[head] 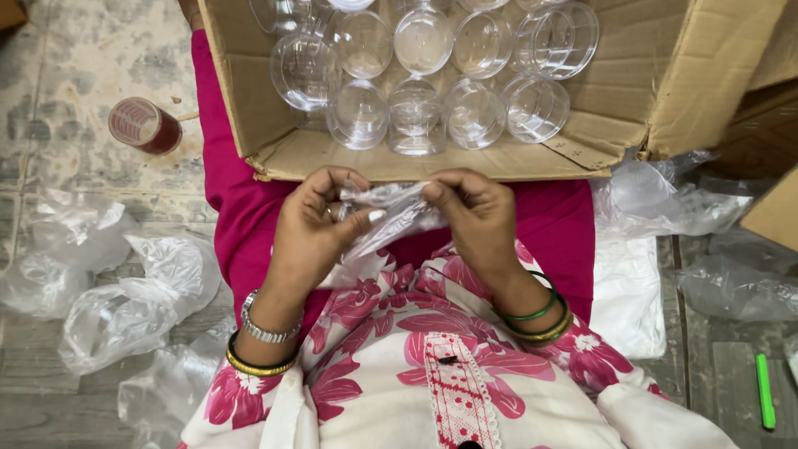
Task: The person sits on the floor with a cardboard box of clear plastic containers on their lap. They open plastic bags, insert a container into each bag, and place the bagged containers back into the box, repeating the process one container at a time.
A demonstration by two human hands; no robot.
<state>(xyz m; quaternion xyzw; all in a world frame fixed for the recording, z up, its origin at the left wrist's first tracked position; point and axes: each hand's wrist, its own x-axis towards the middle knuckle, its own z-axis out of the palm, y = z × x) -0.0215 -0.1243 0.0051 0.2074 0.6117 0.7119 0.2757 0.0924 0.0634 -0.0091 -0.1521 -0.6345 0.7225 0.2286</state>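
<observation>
My left hand (pixel 314 223) and my right hand (pixel 474 214) both pinch a small crumpled clear plastic bag (pixel 391 212) held over my lap, just in front of an open cardboard box (pixel 665 91). The bag stretches between the thumbs and fingertips of both hands. Whether anything is inside the bag cannot be told. The box lies on my pink-clothed legs and holds several clear round plastic containers (pixel 416 108) packed side by side.
Empty clear plastic bags (pixel 125 308) lie heaped on the floor at the left, and more plastic bags (pixel 673 208) at the right. A small red jar (pixel 143 125) lies on its side at the upper left. A green pen (pixel 765 391) rests at the lower right.
</observation>
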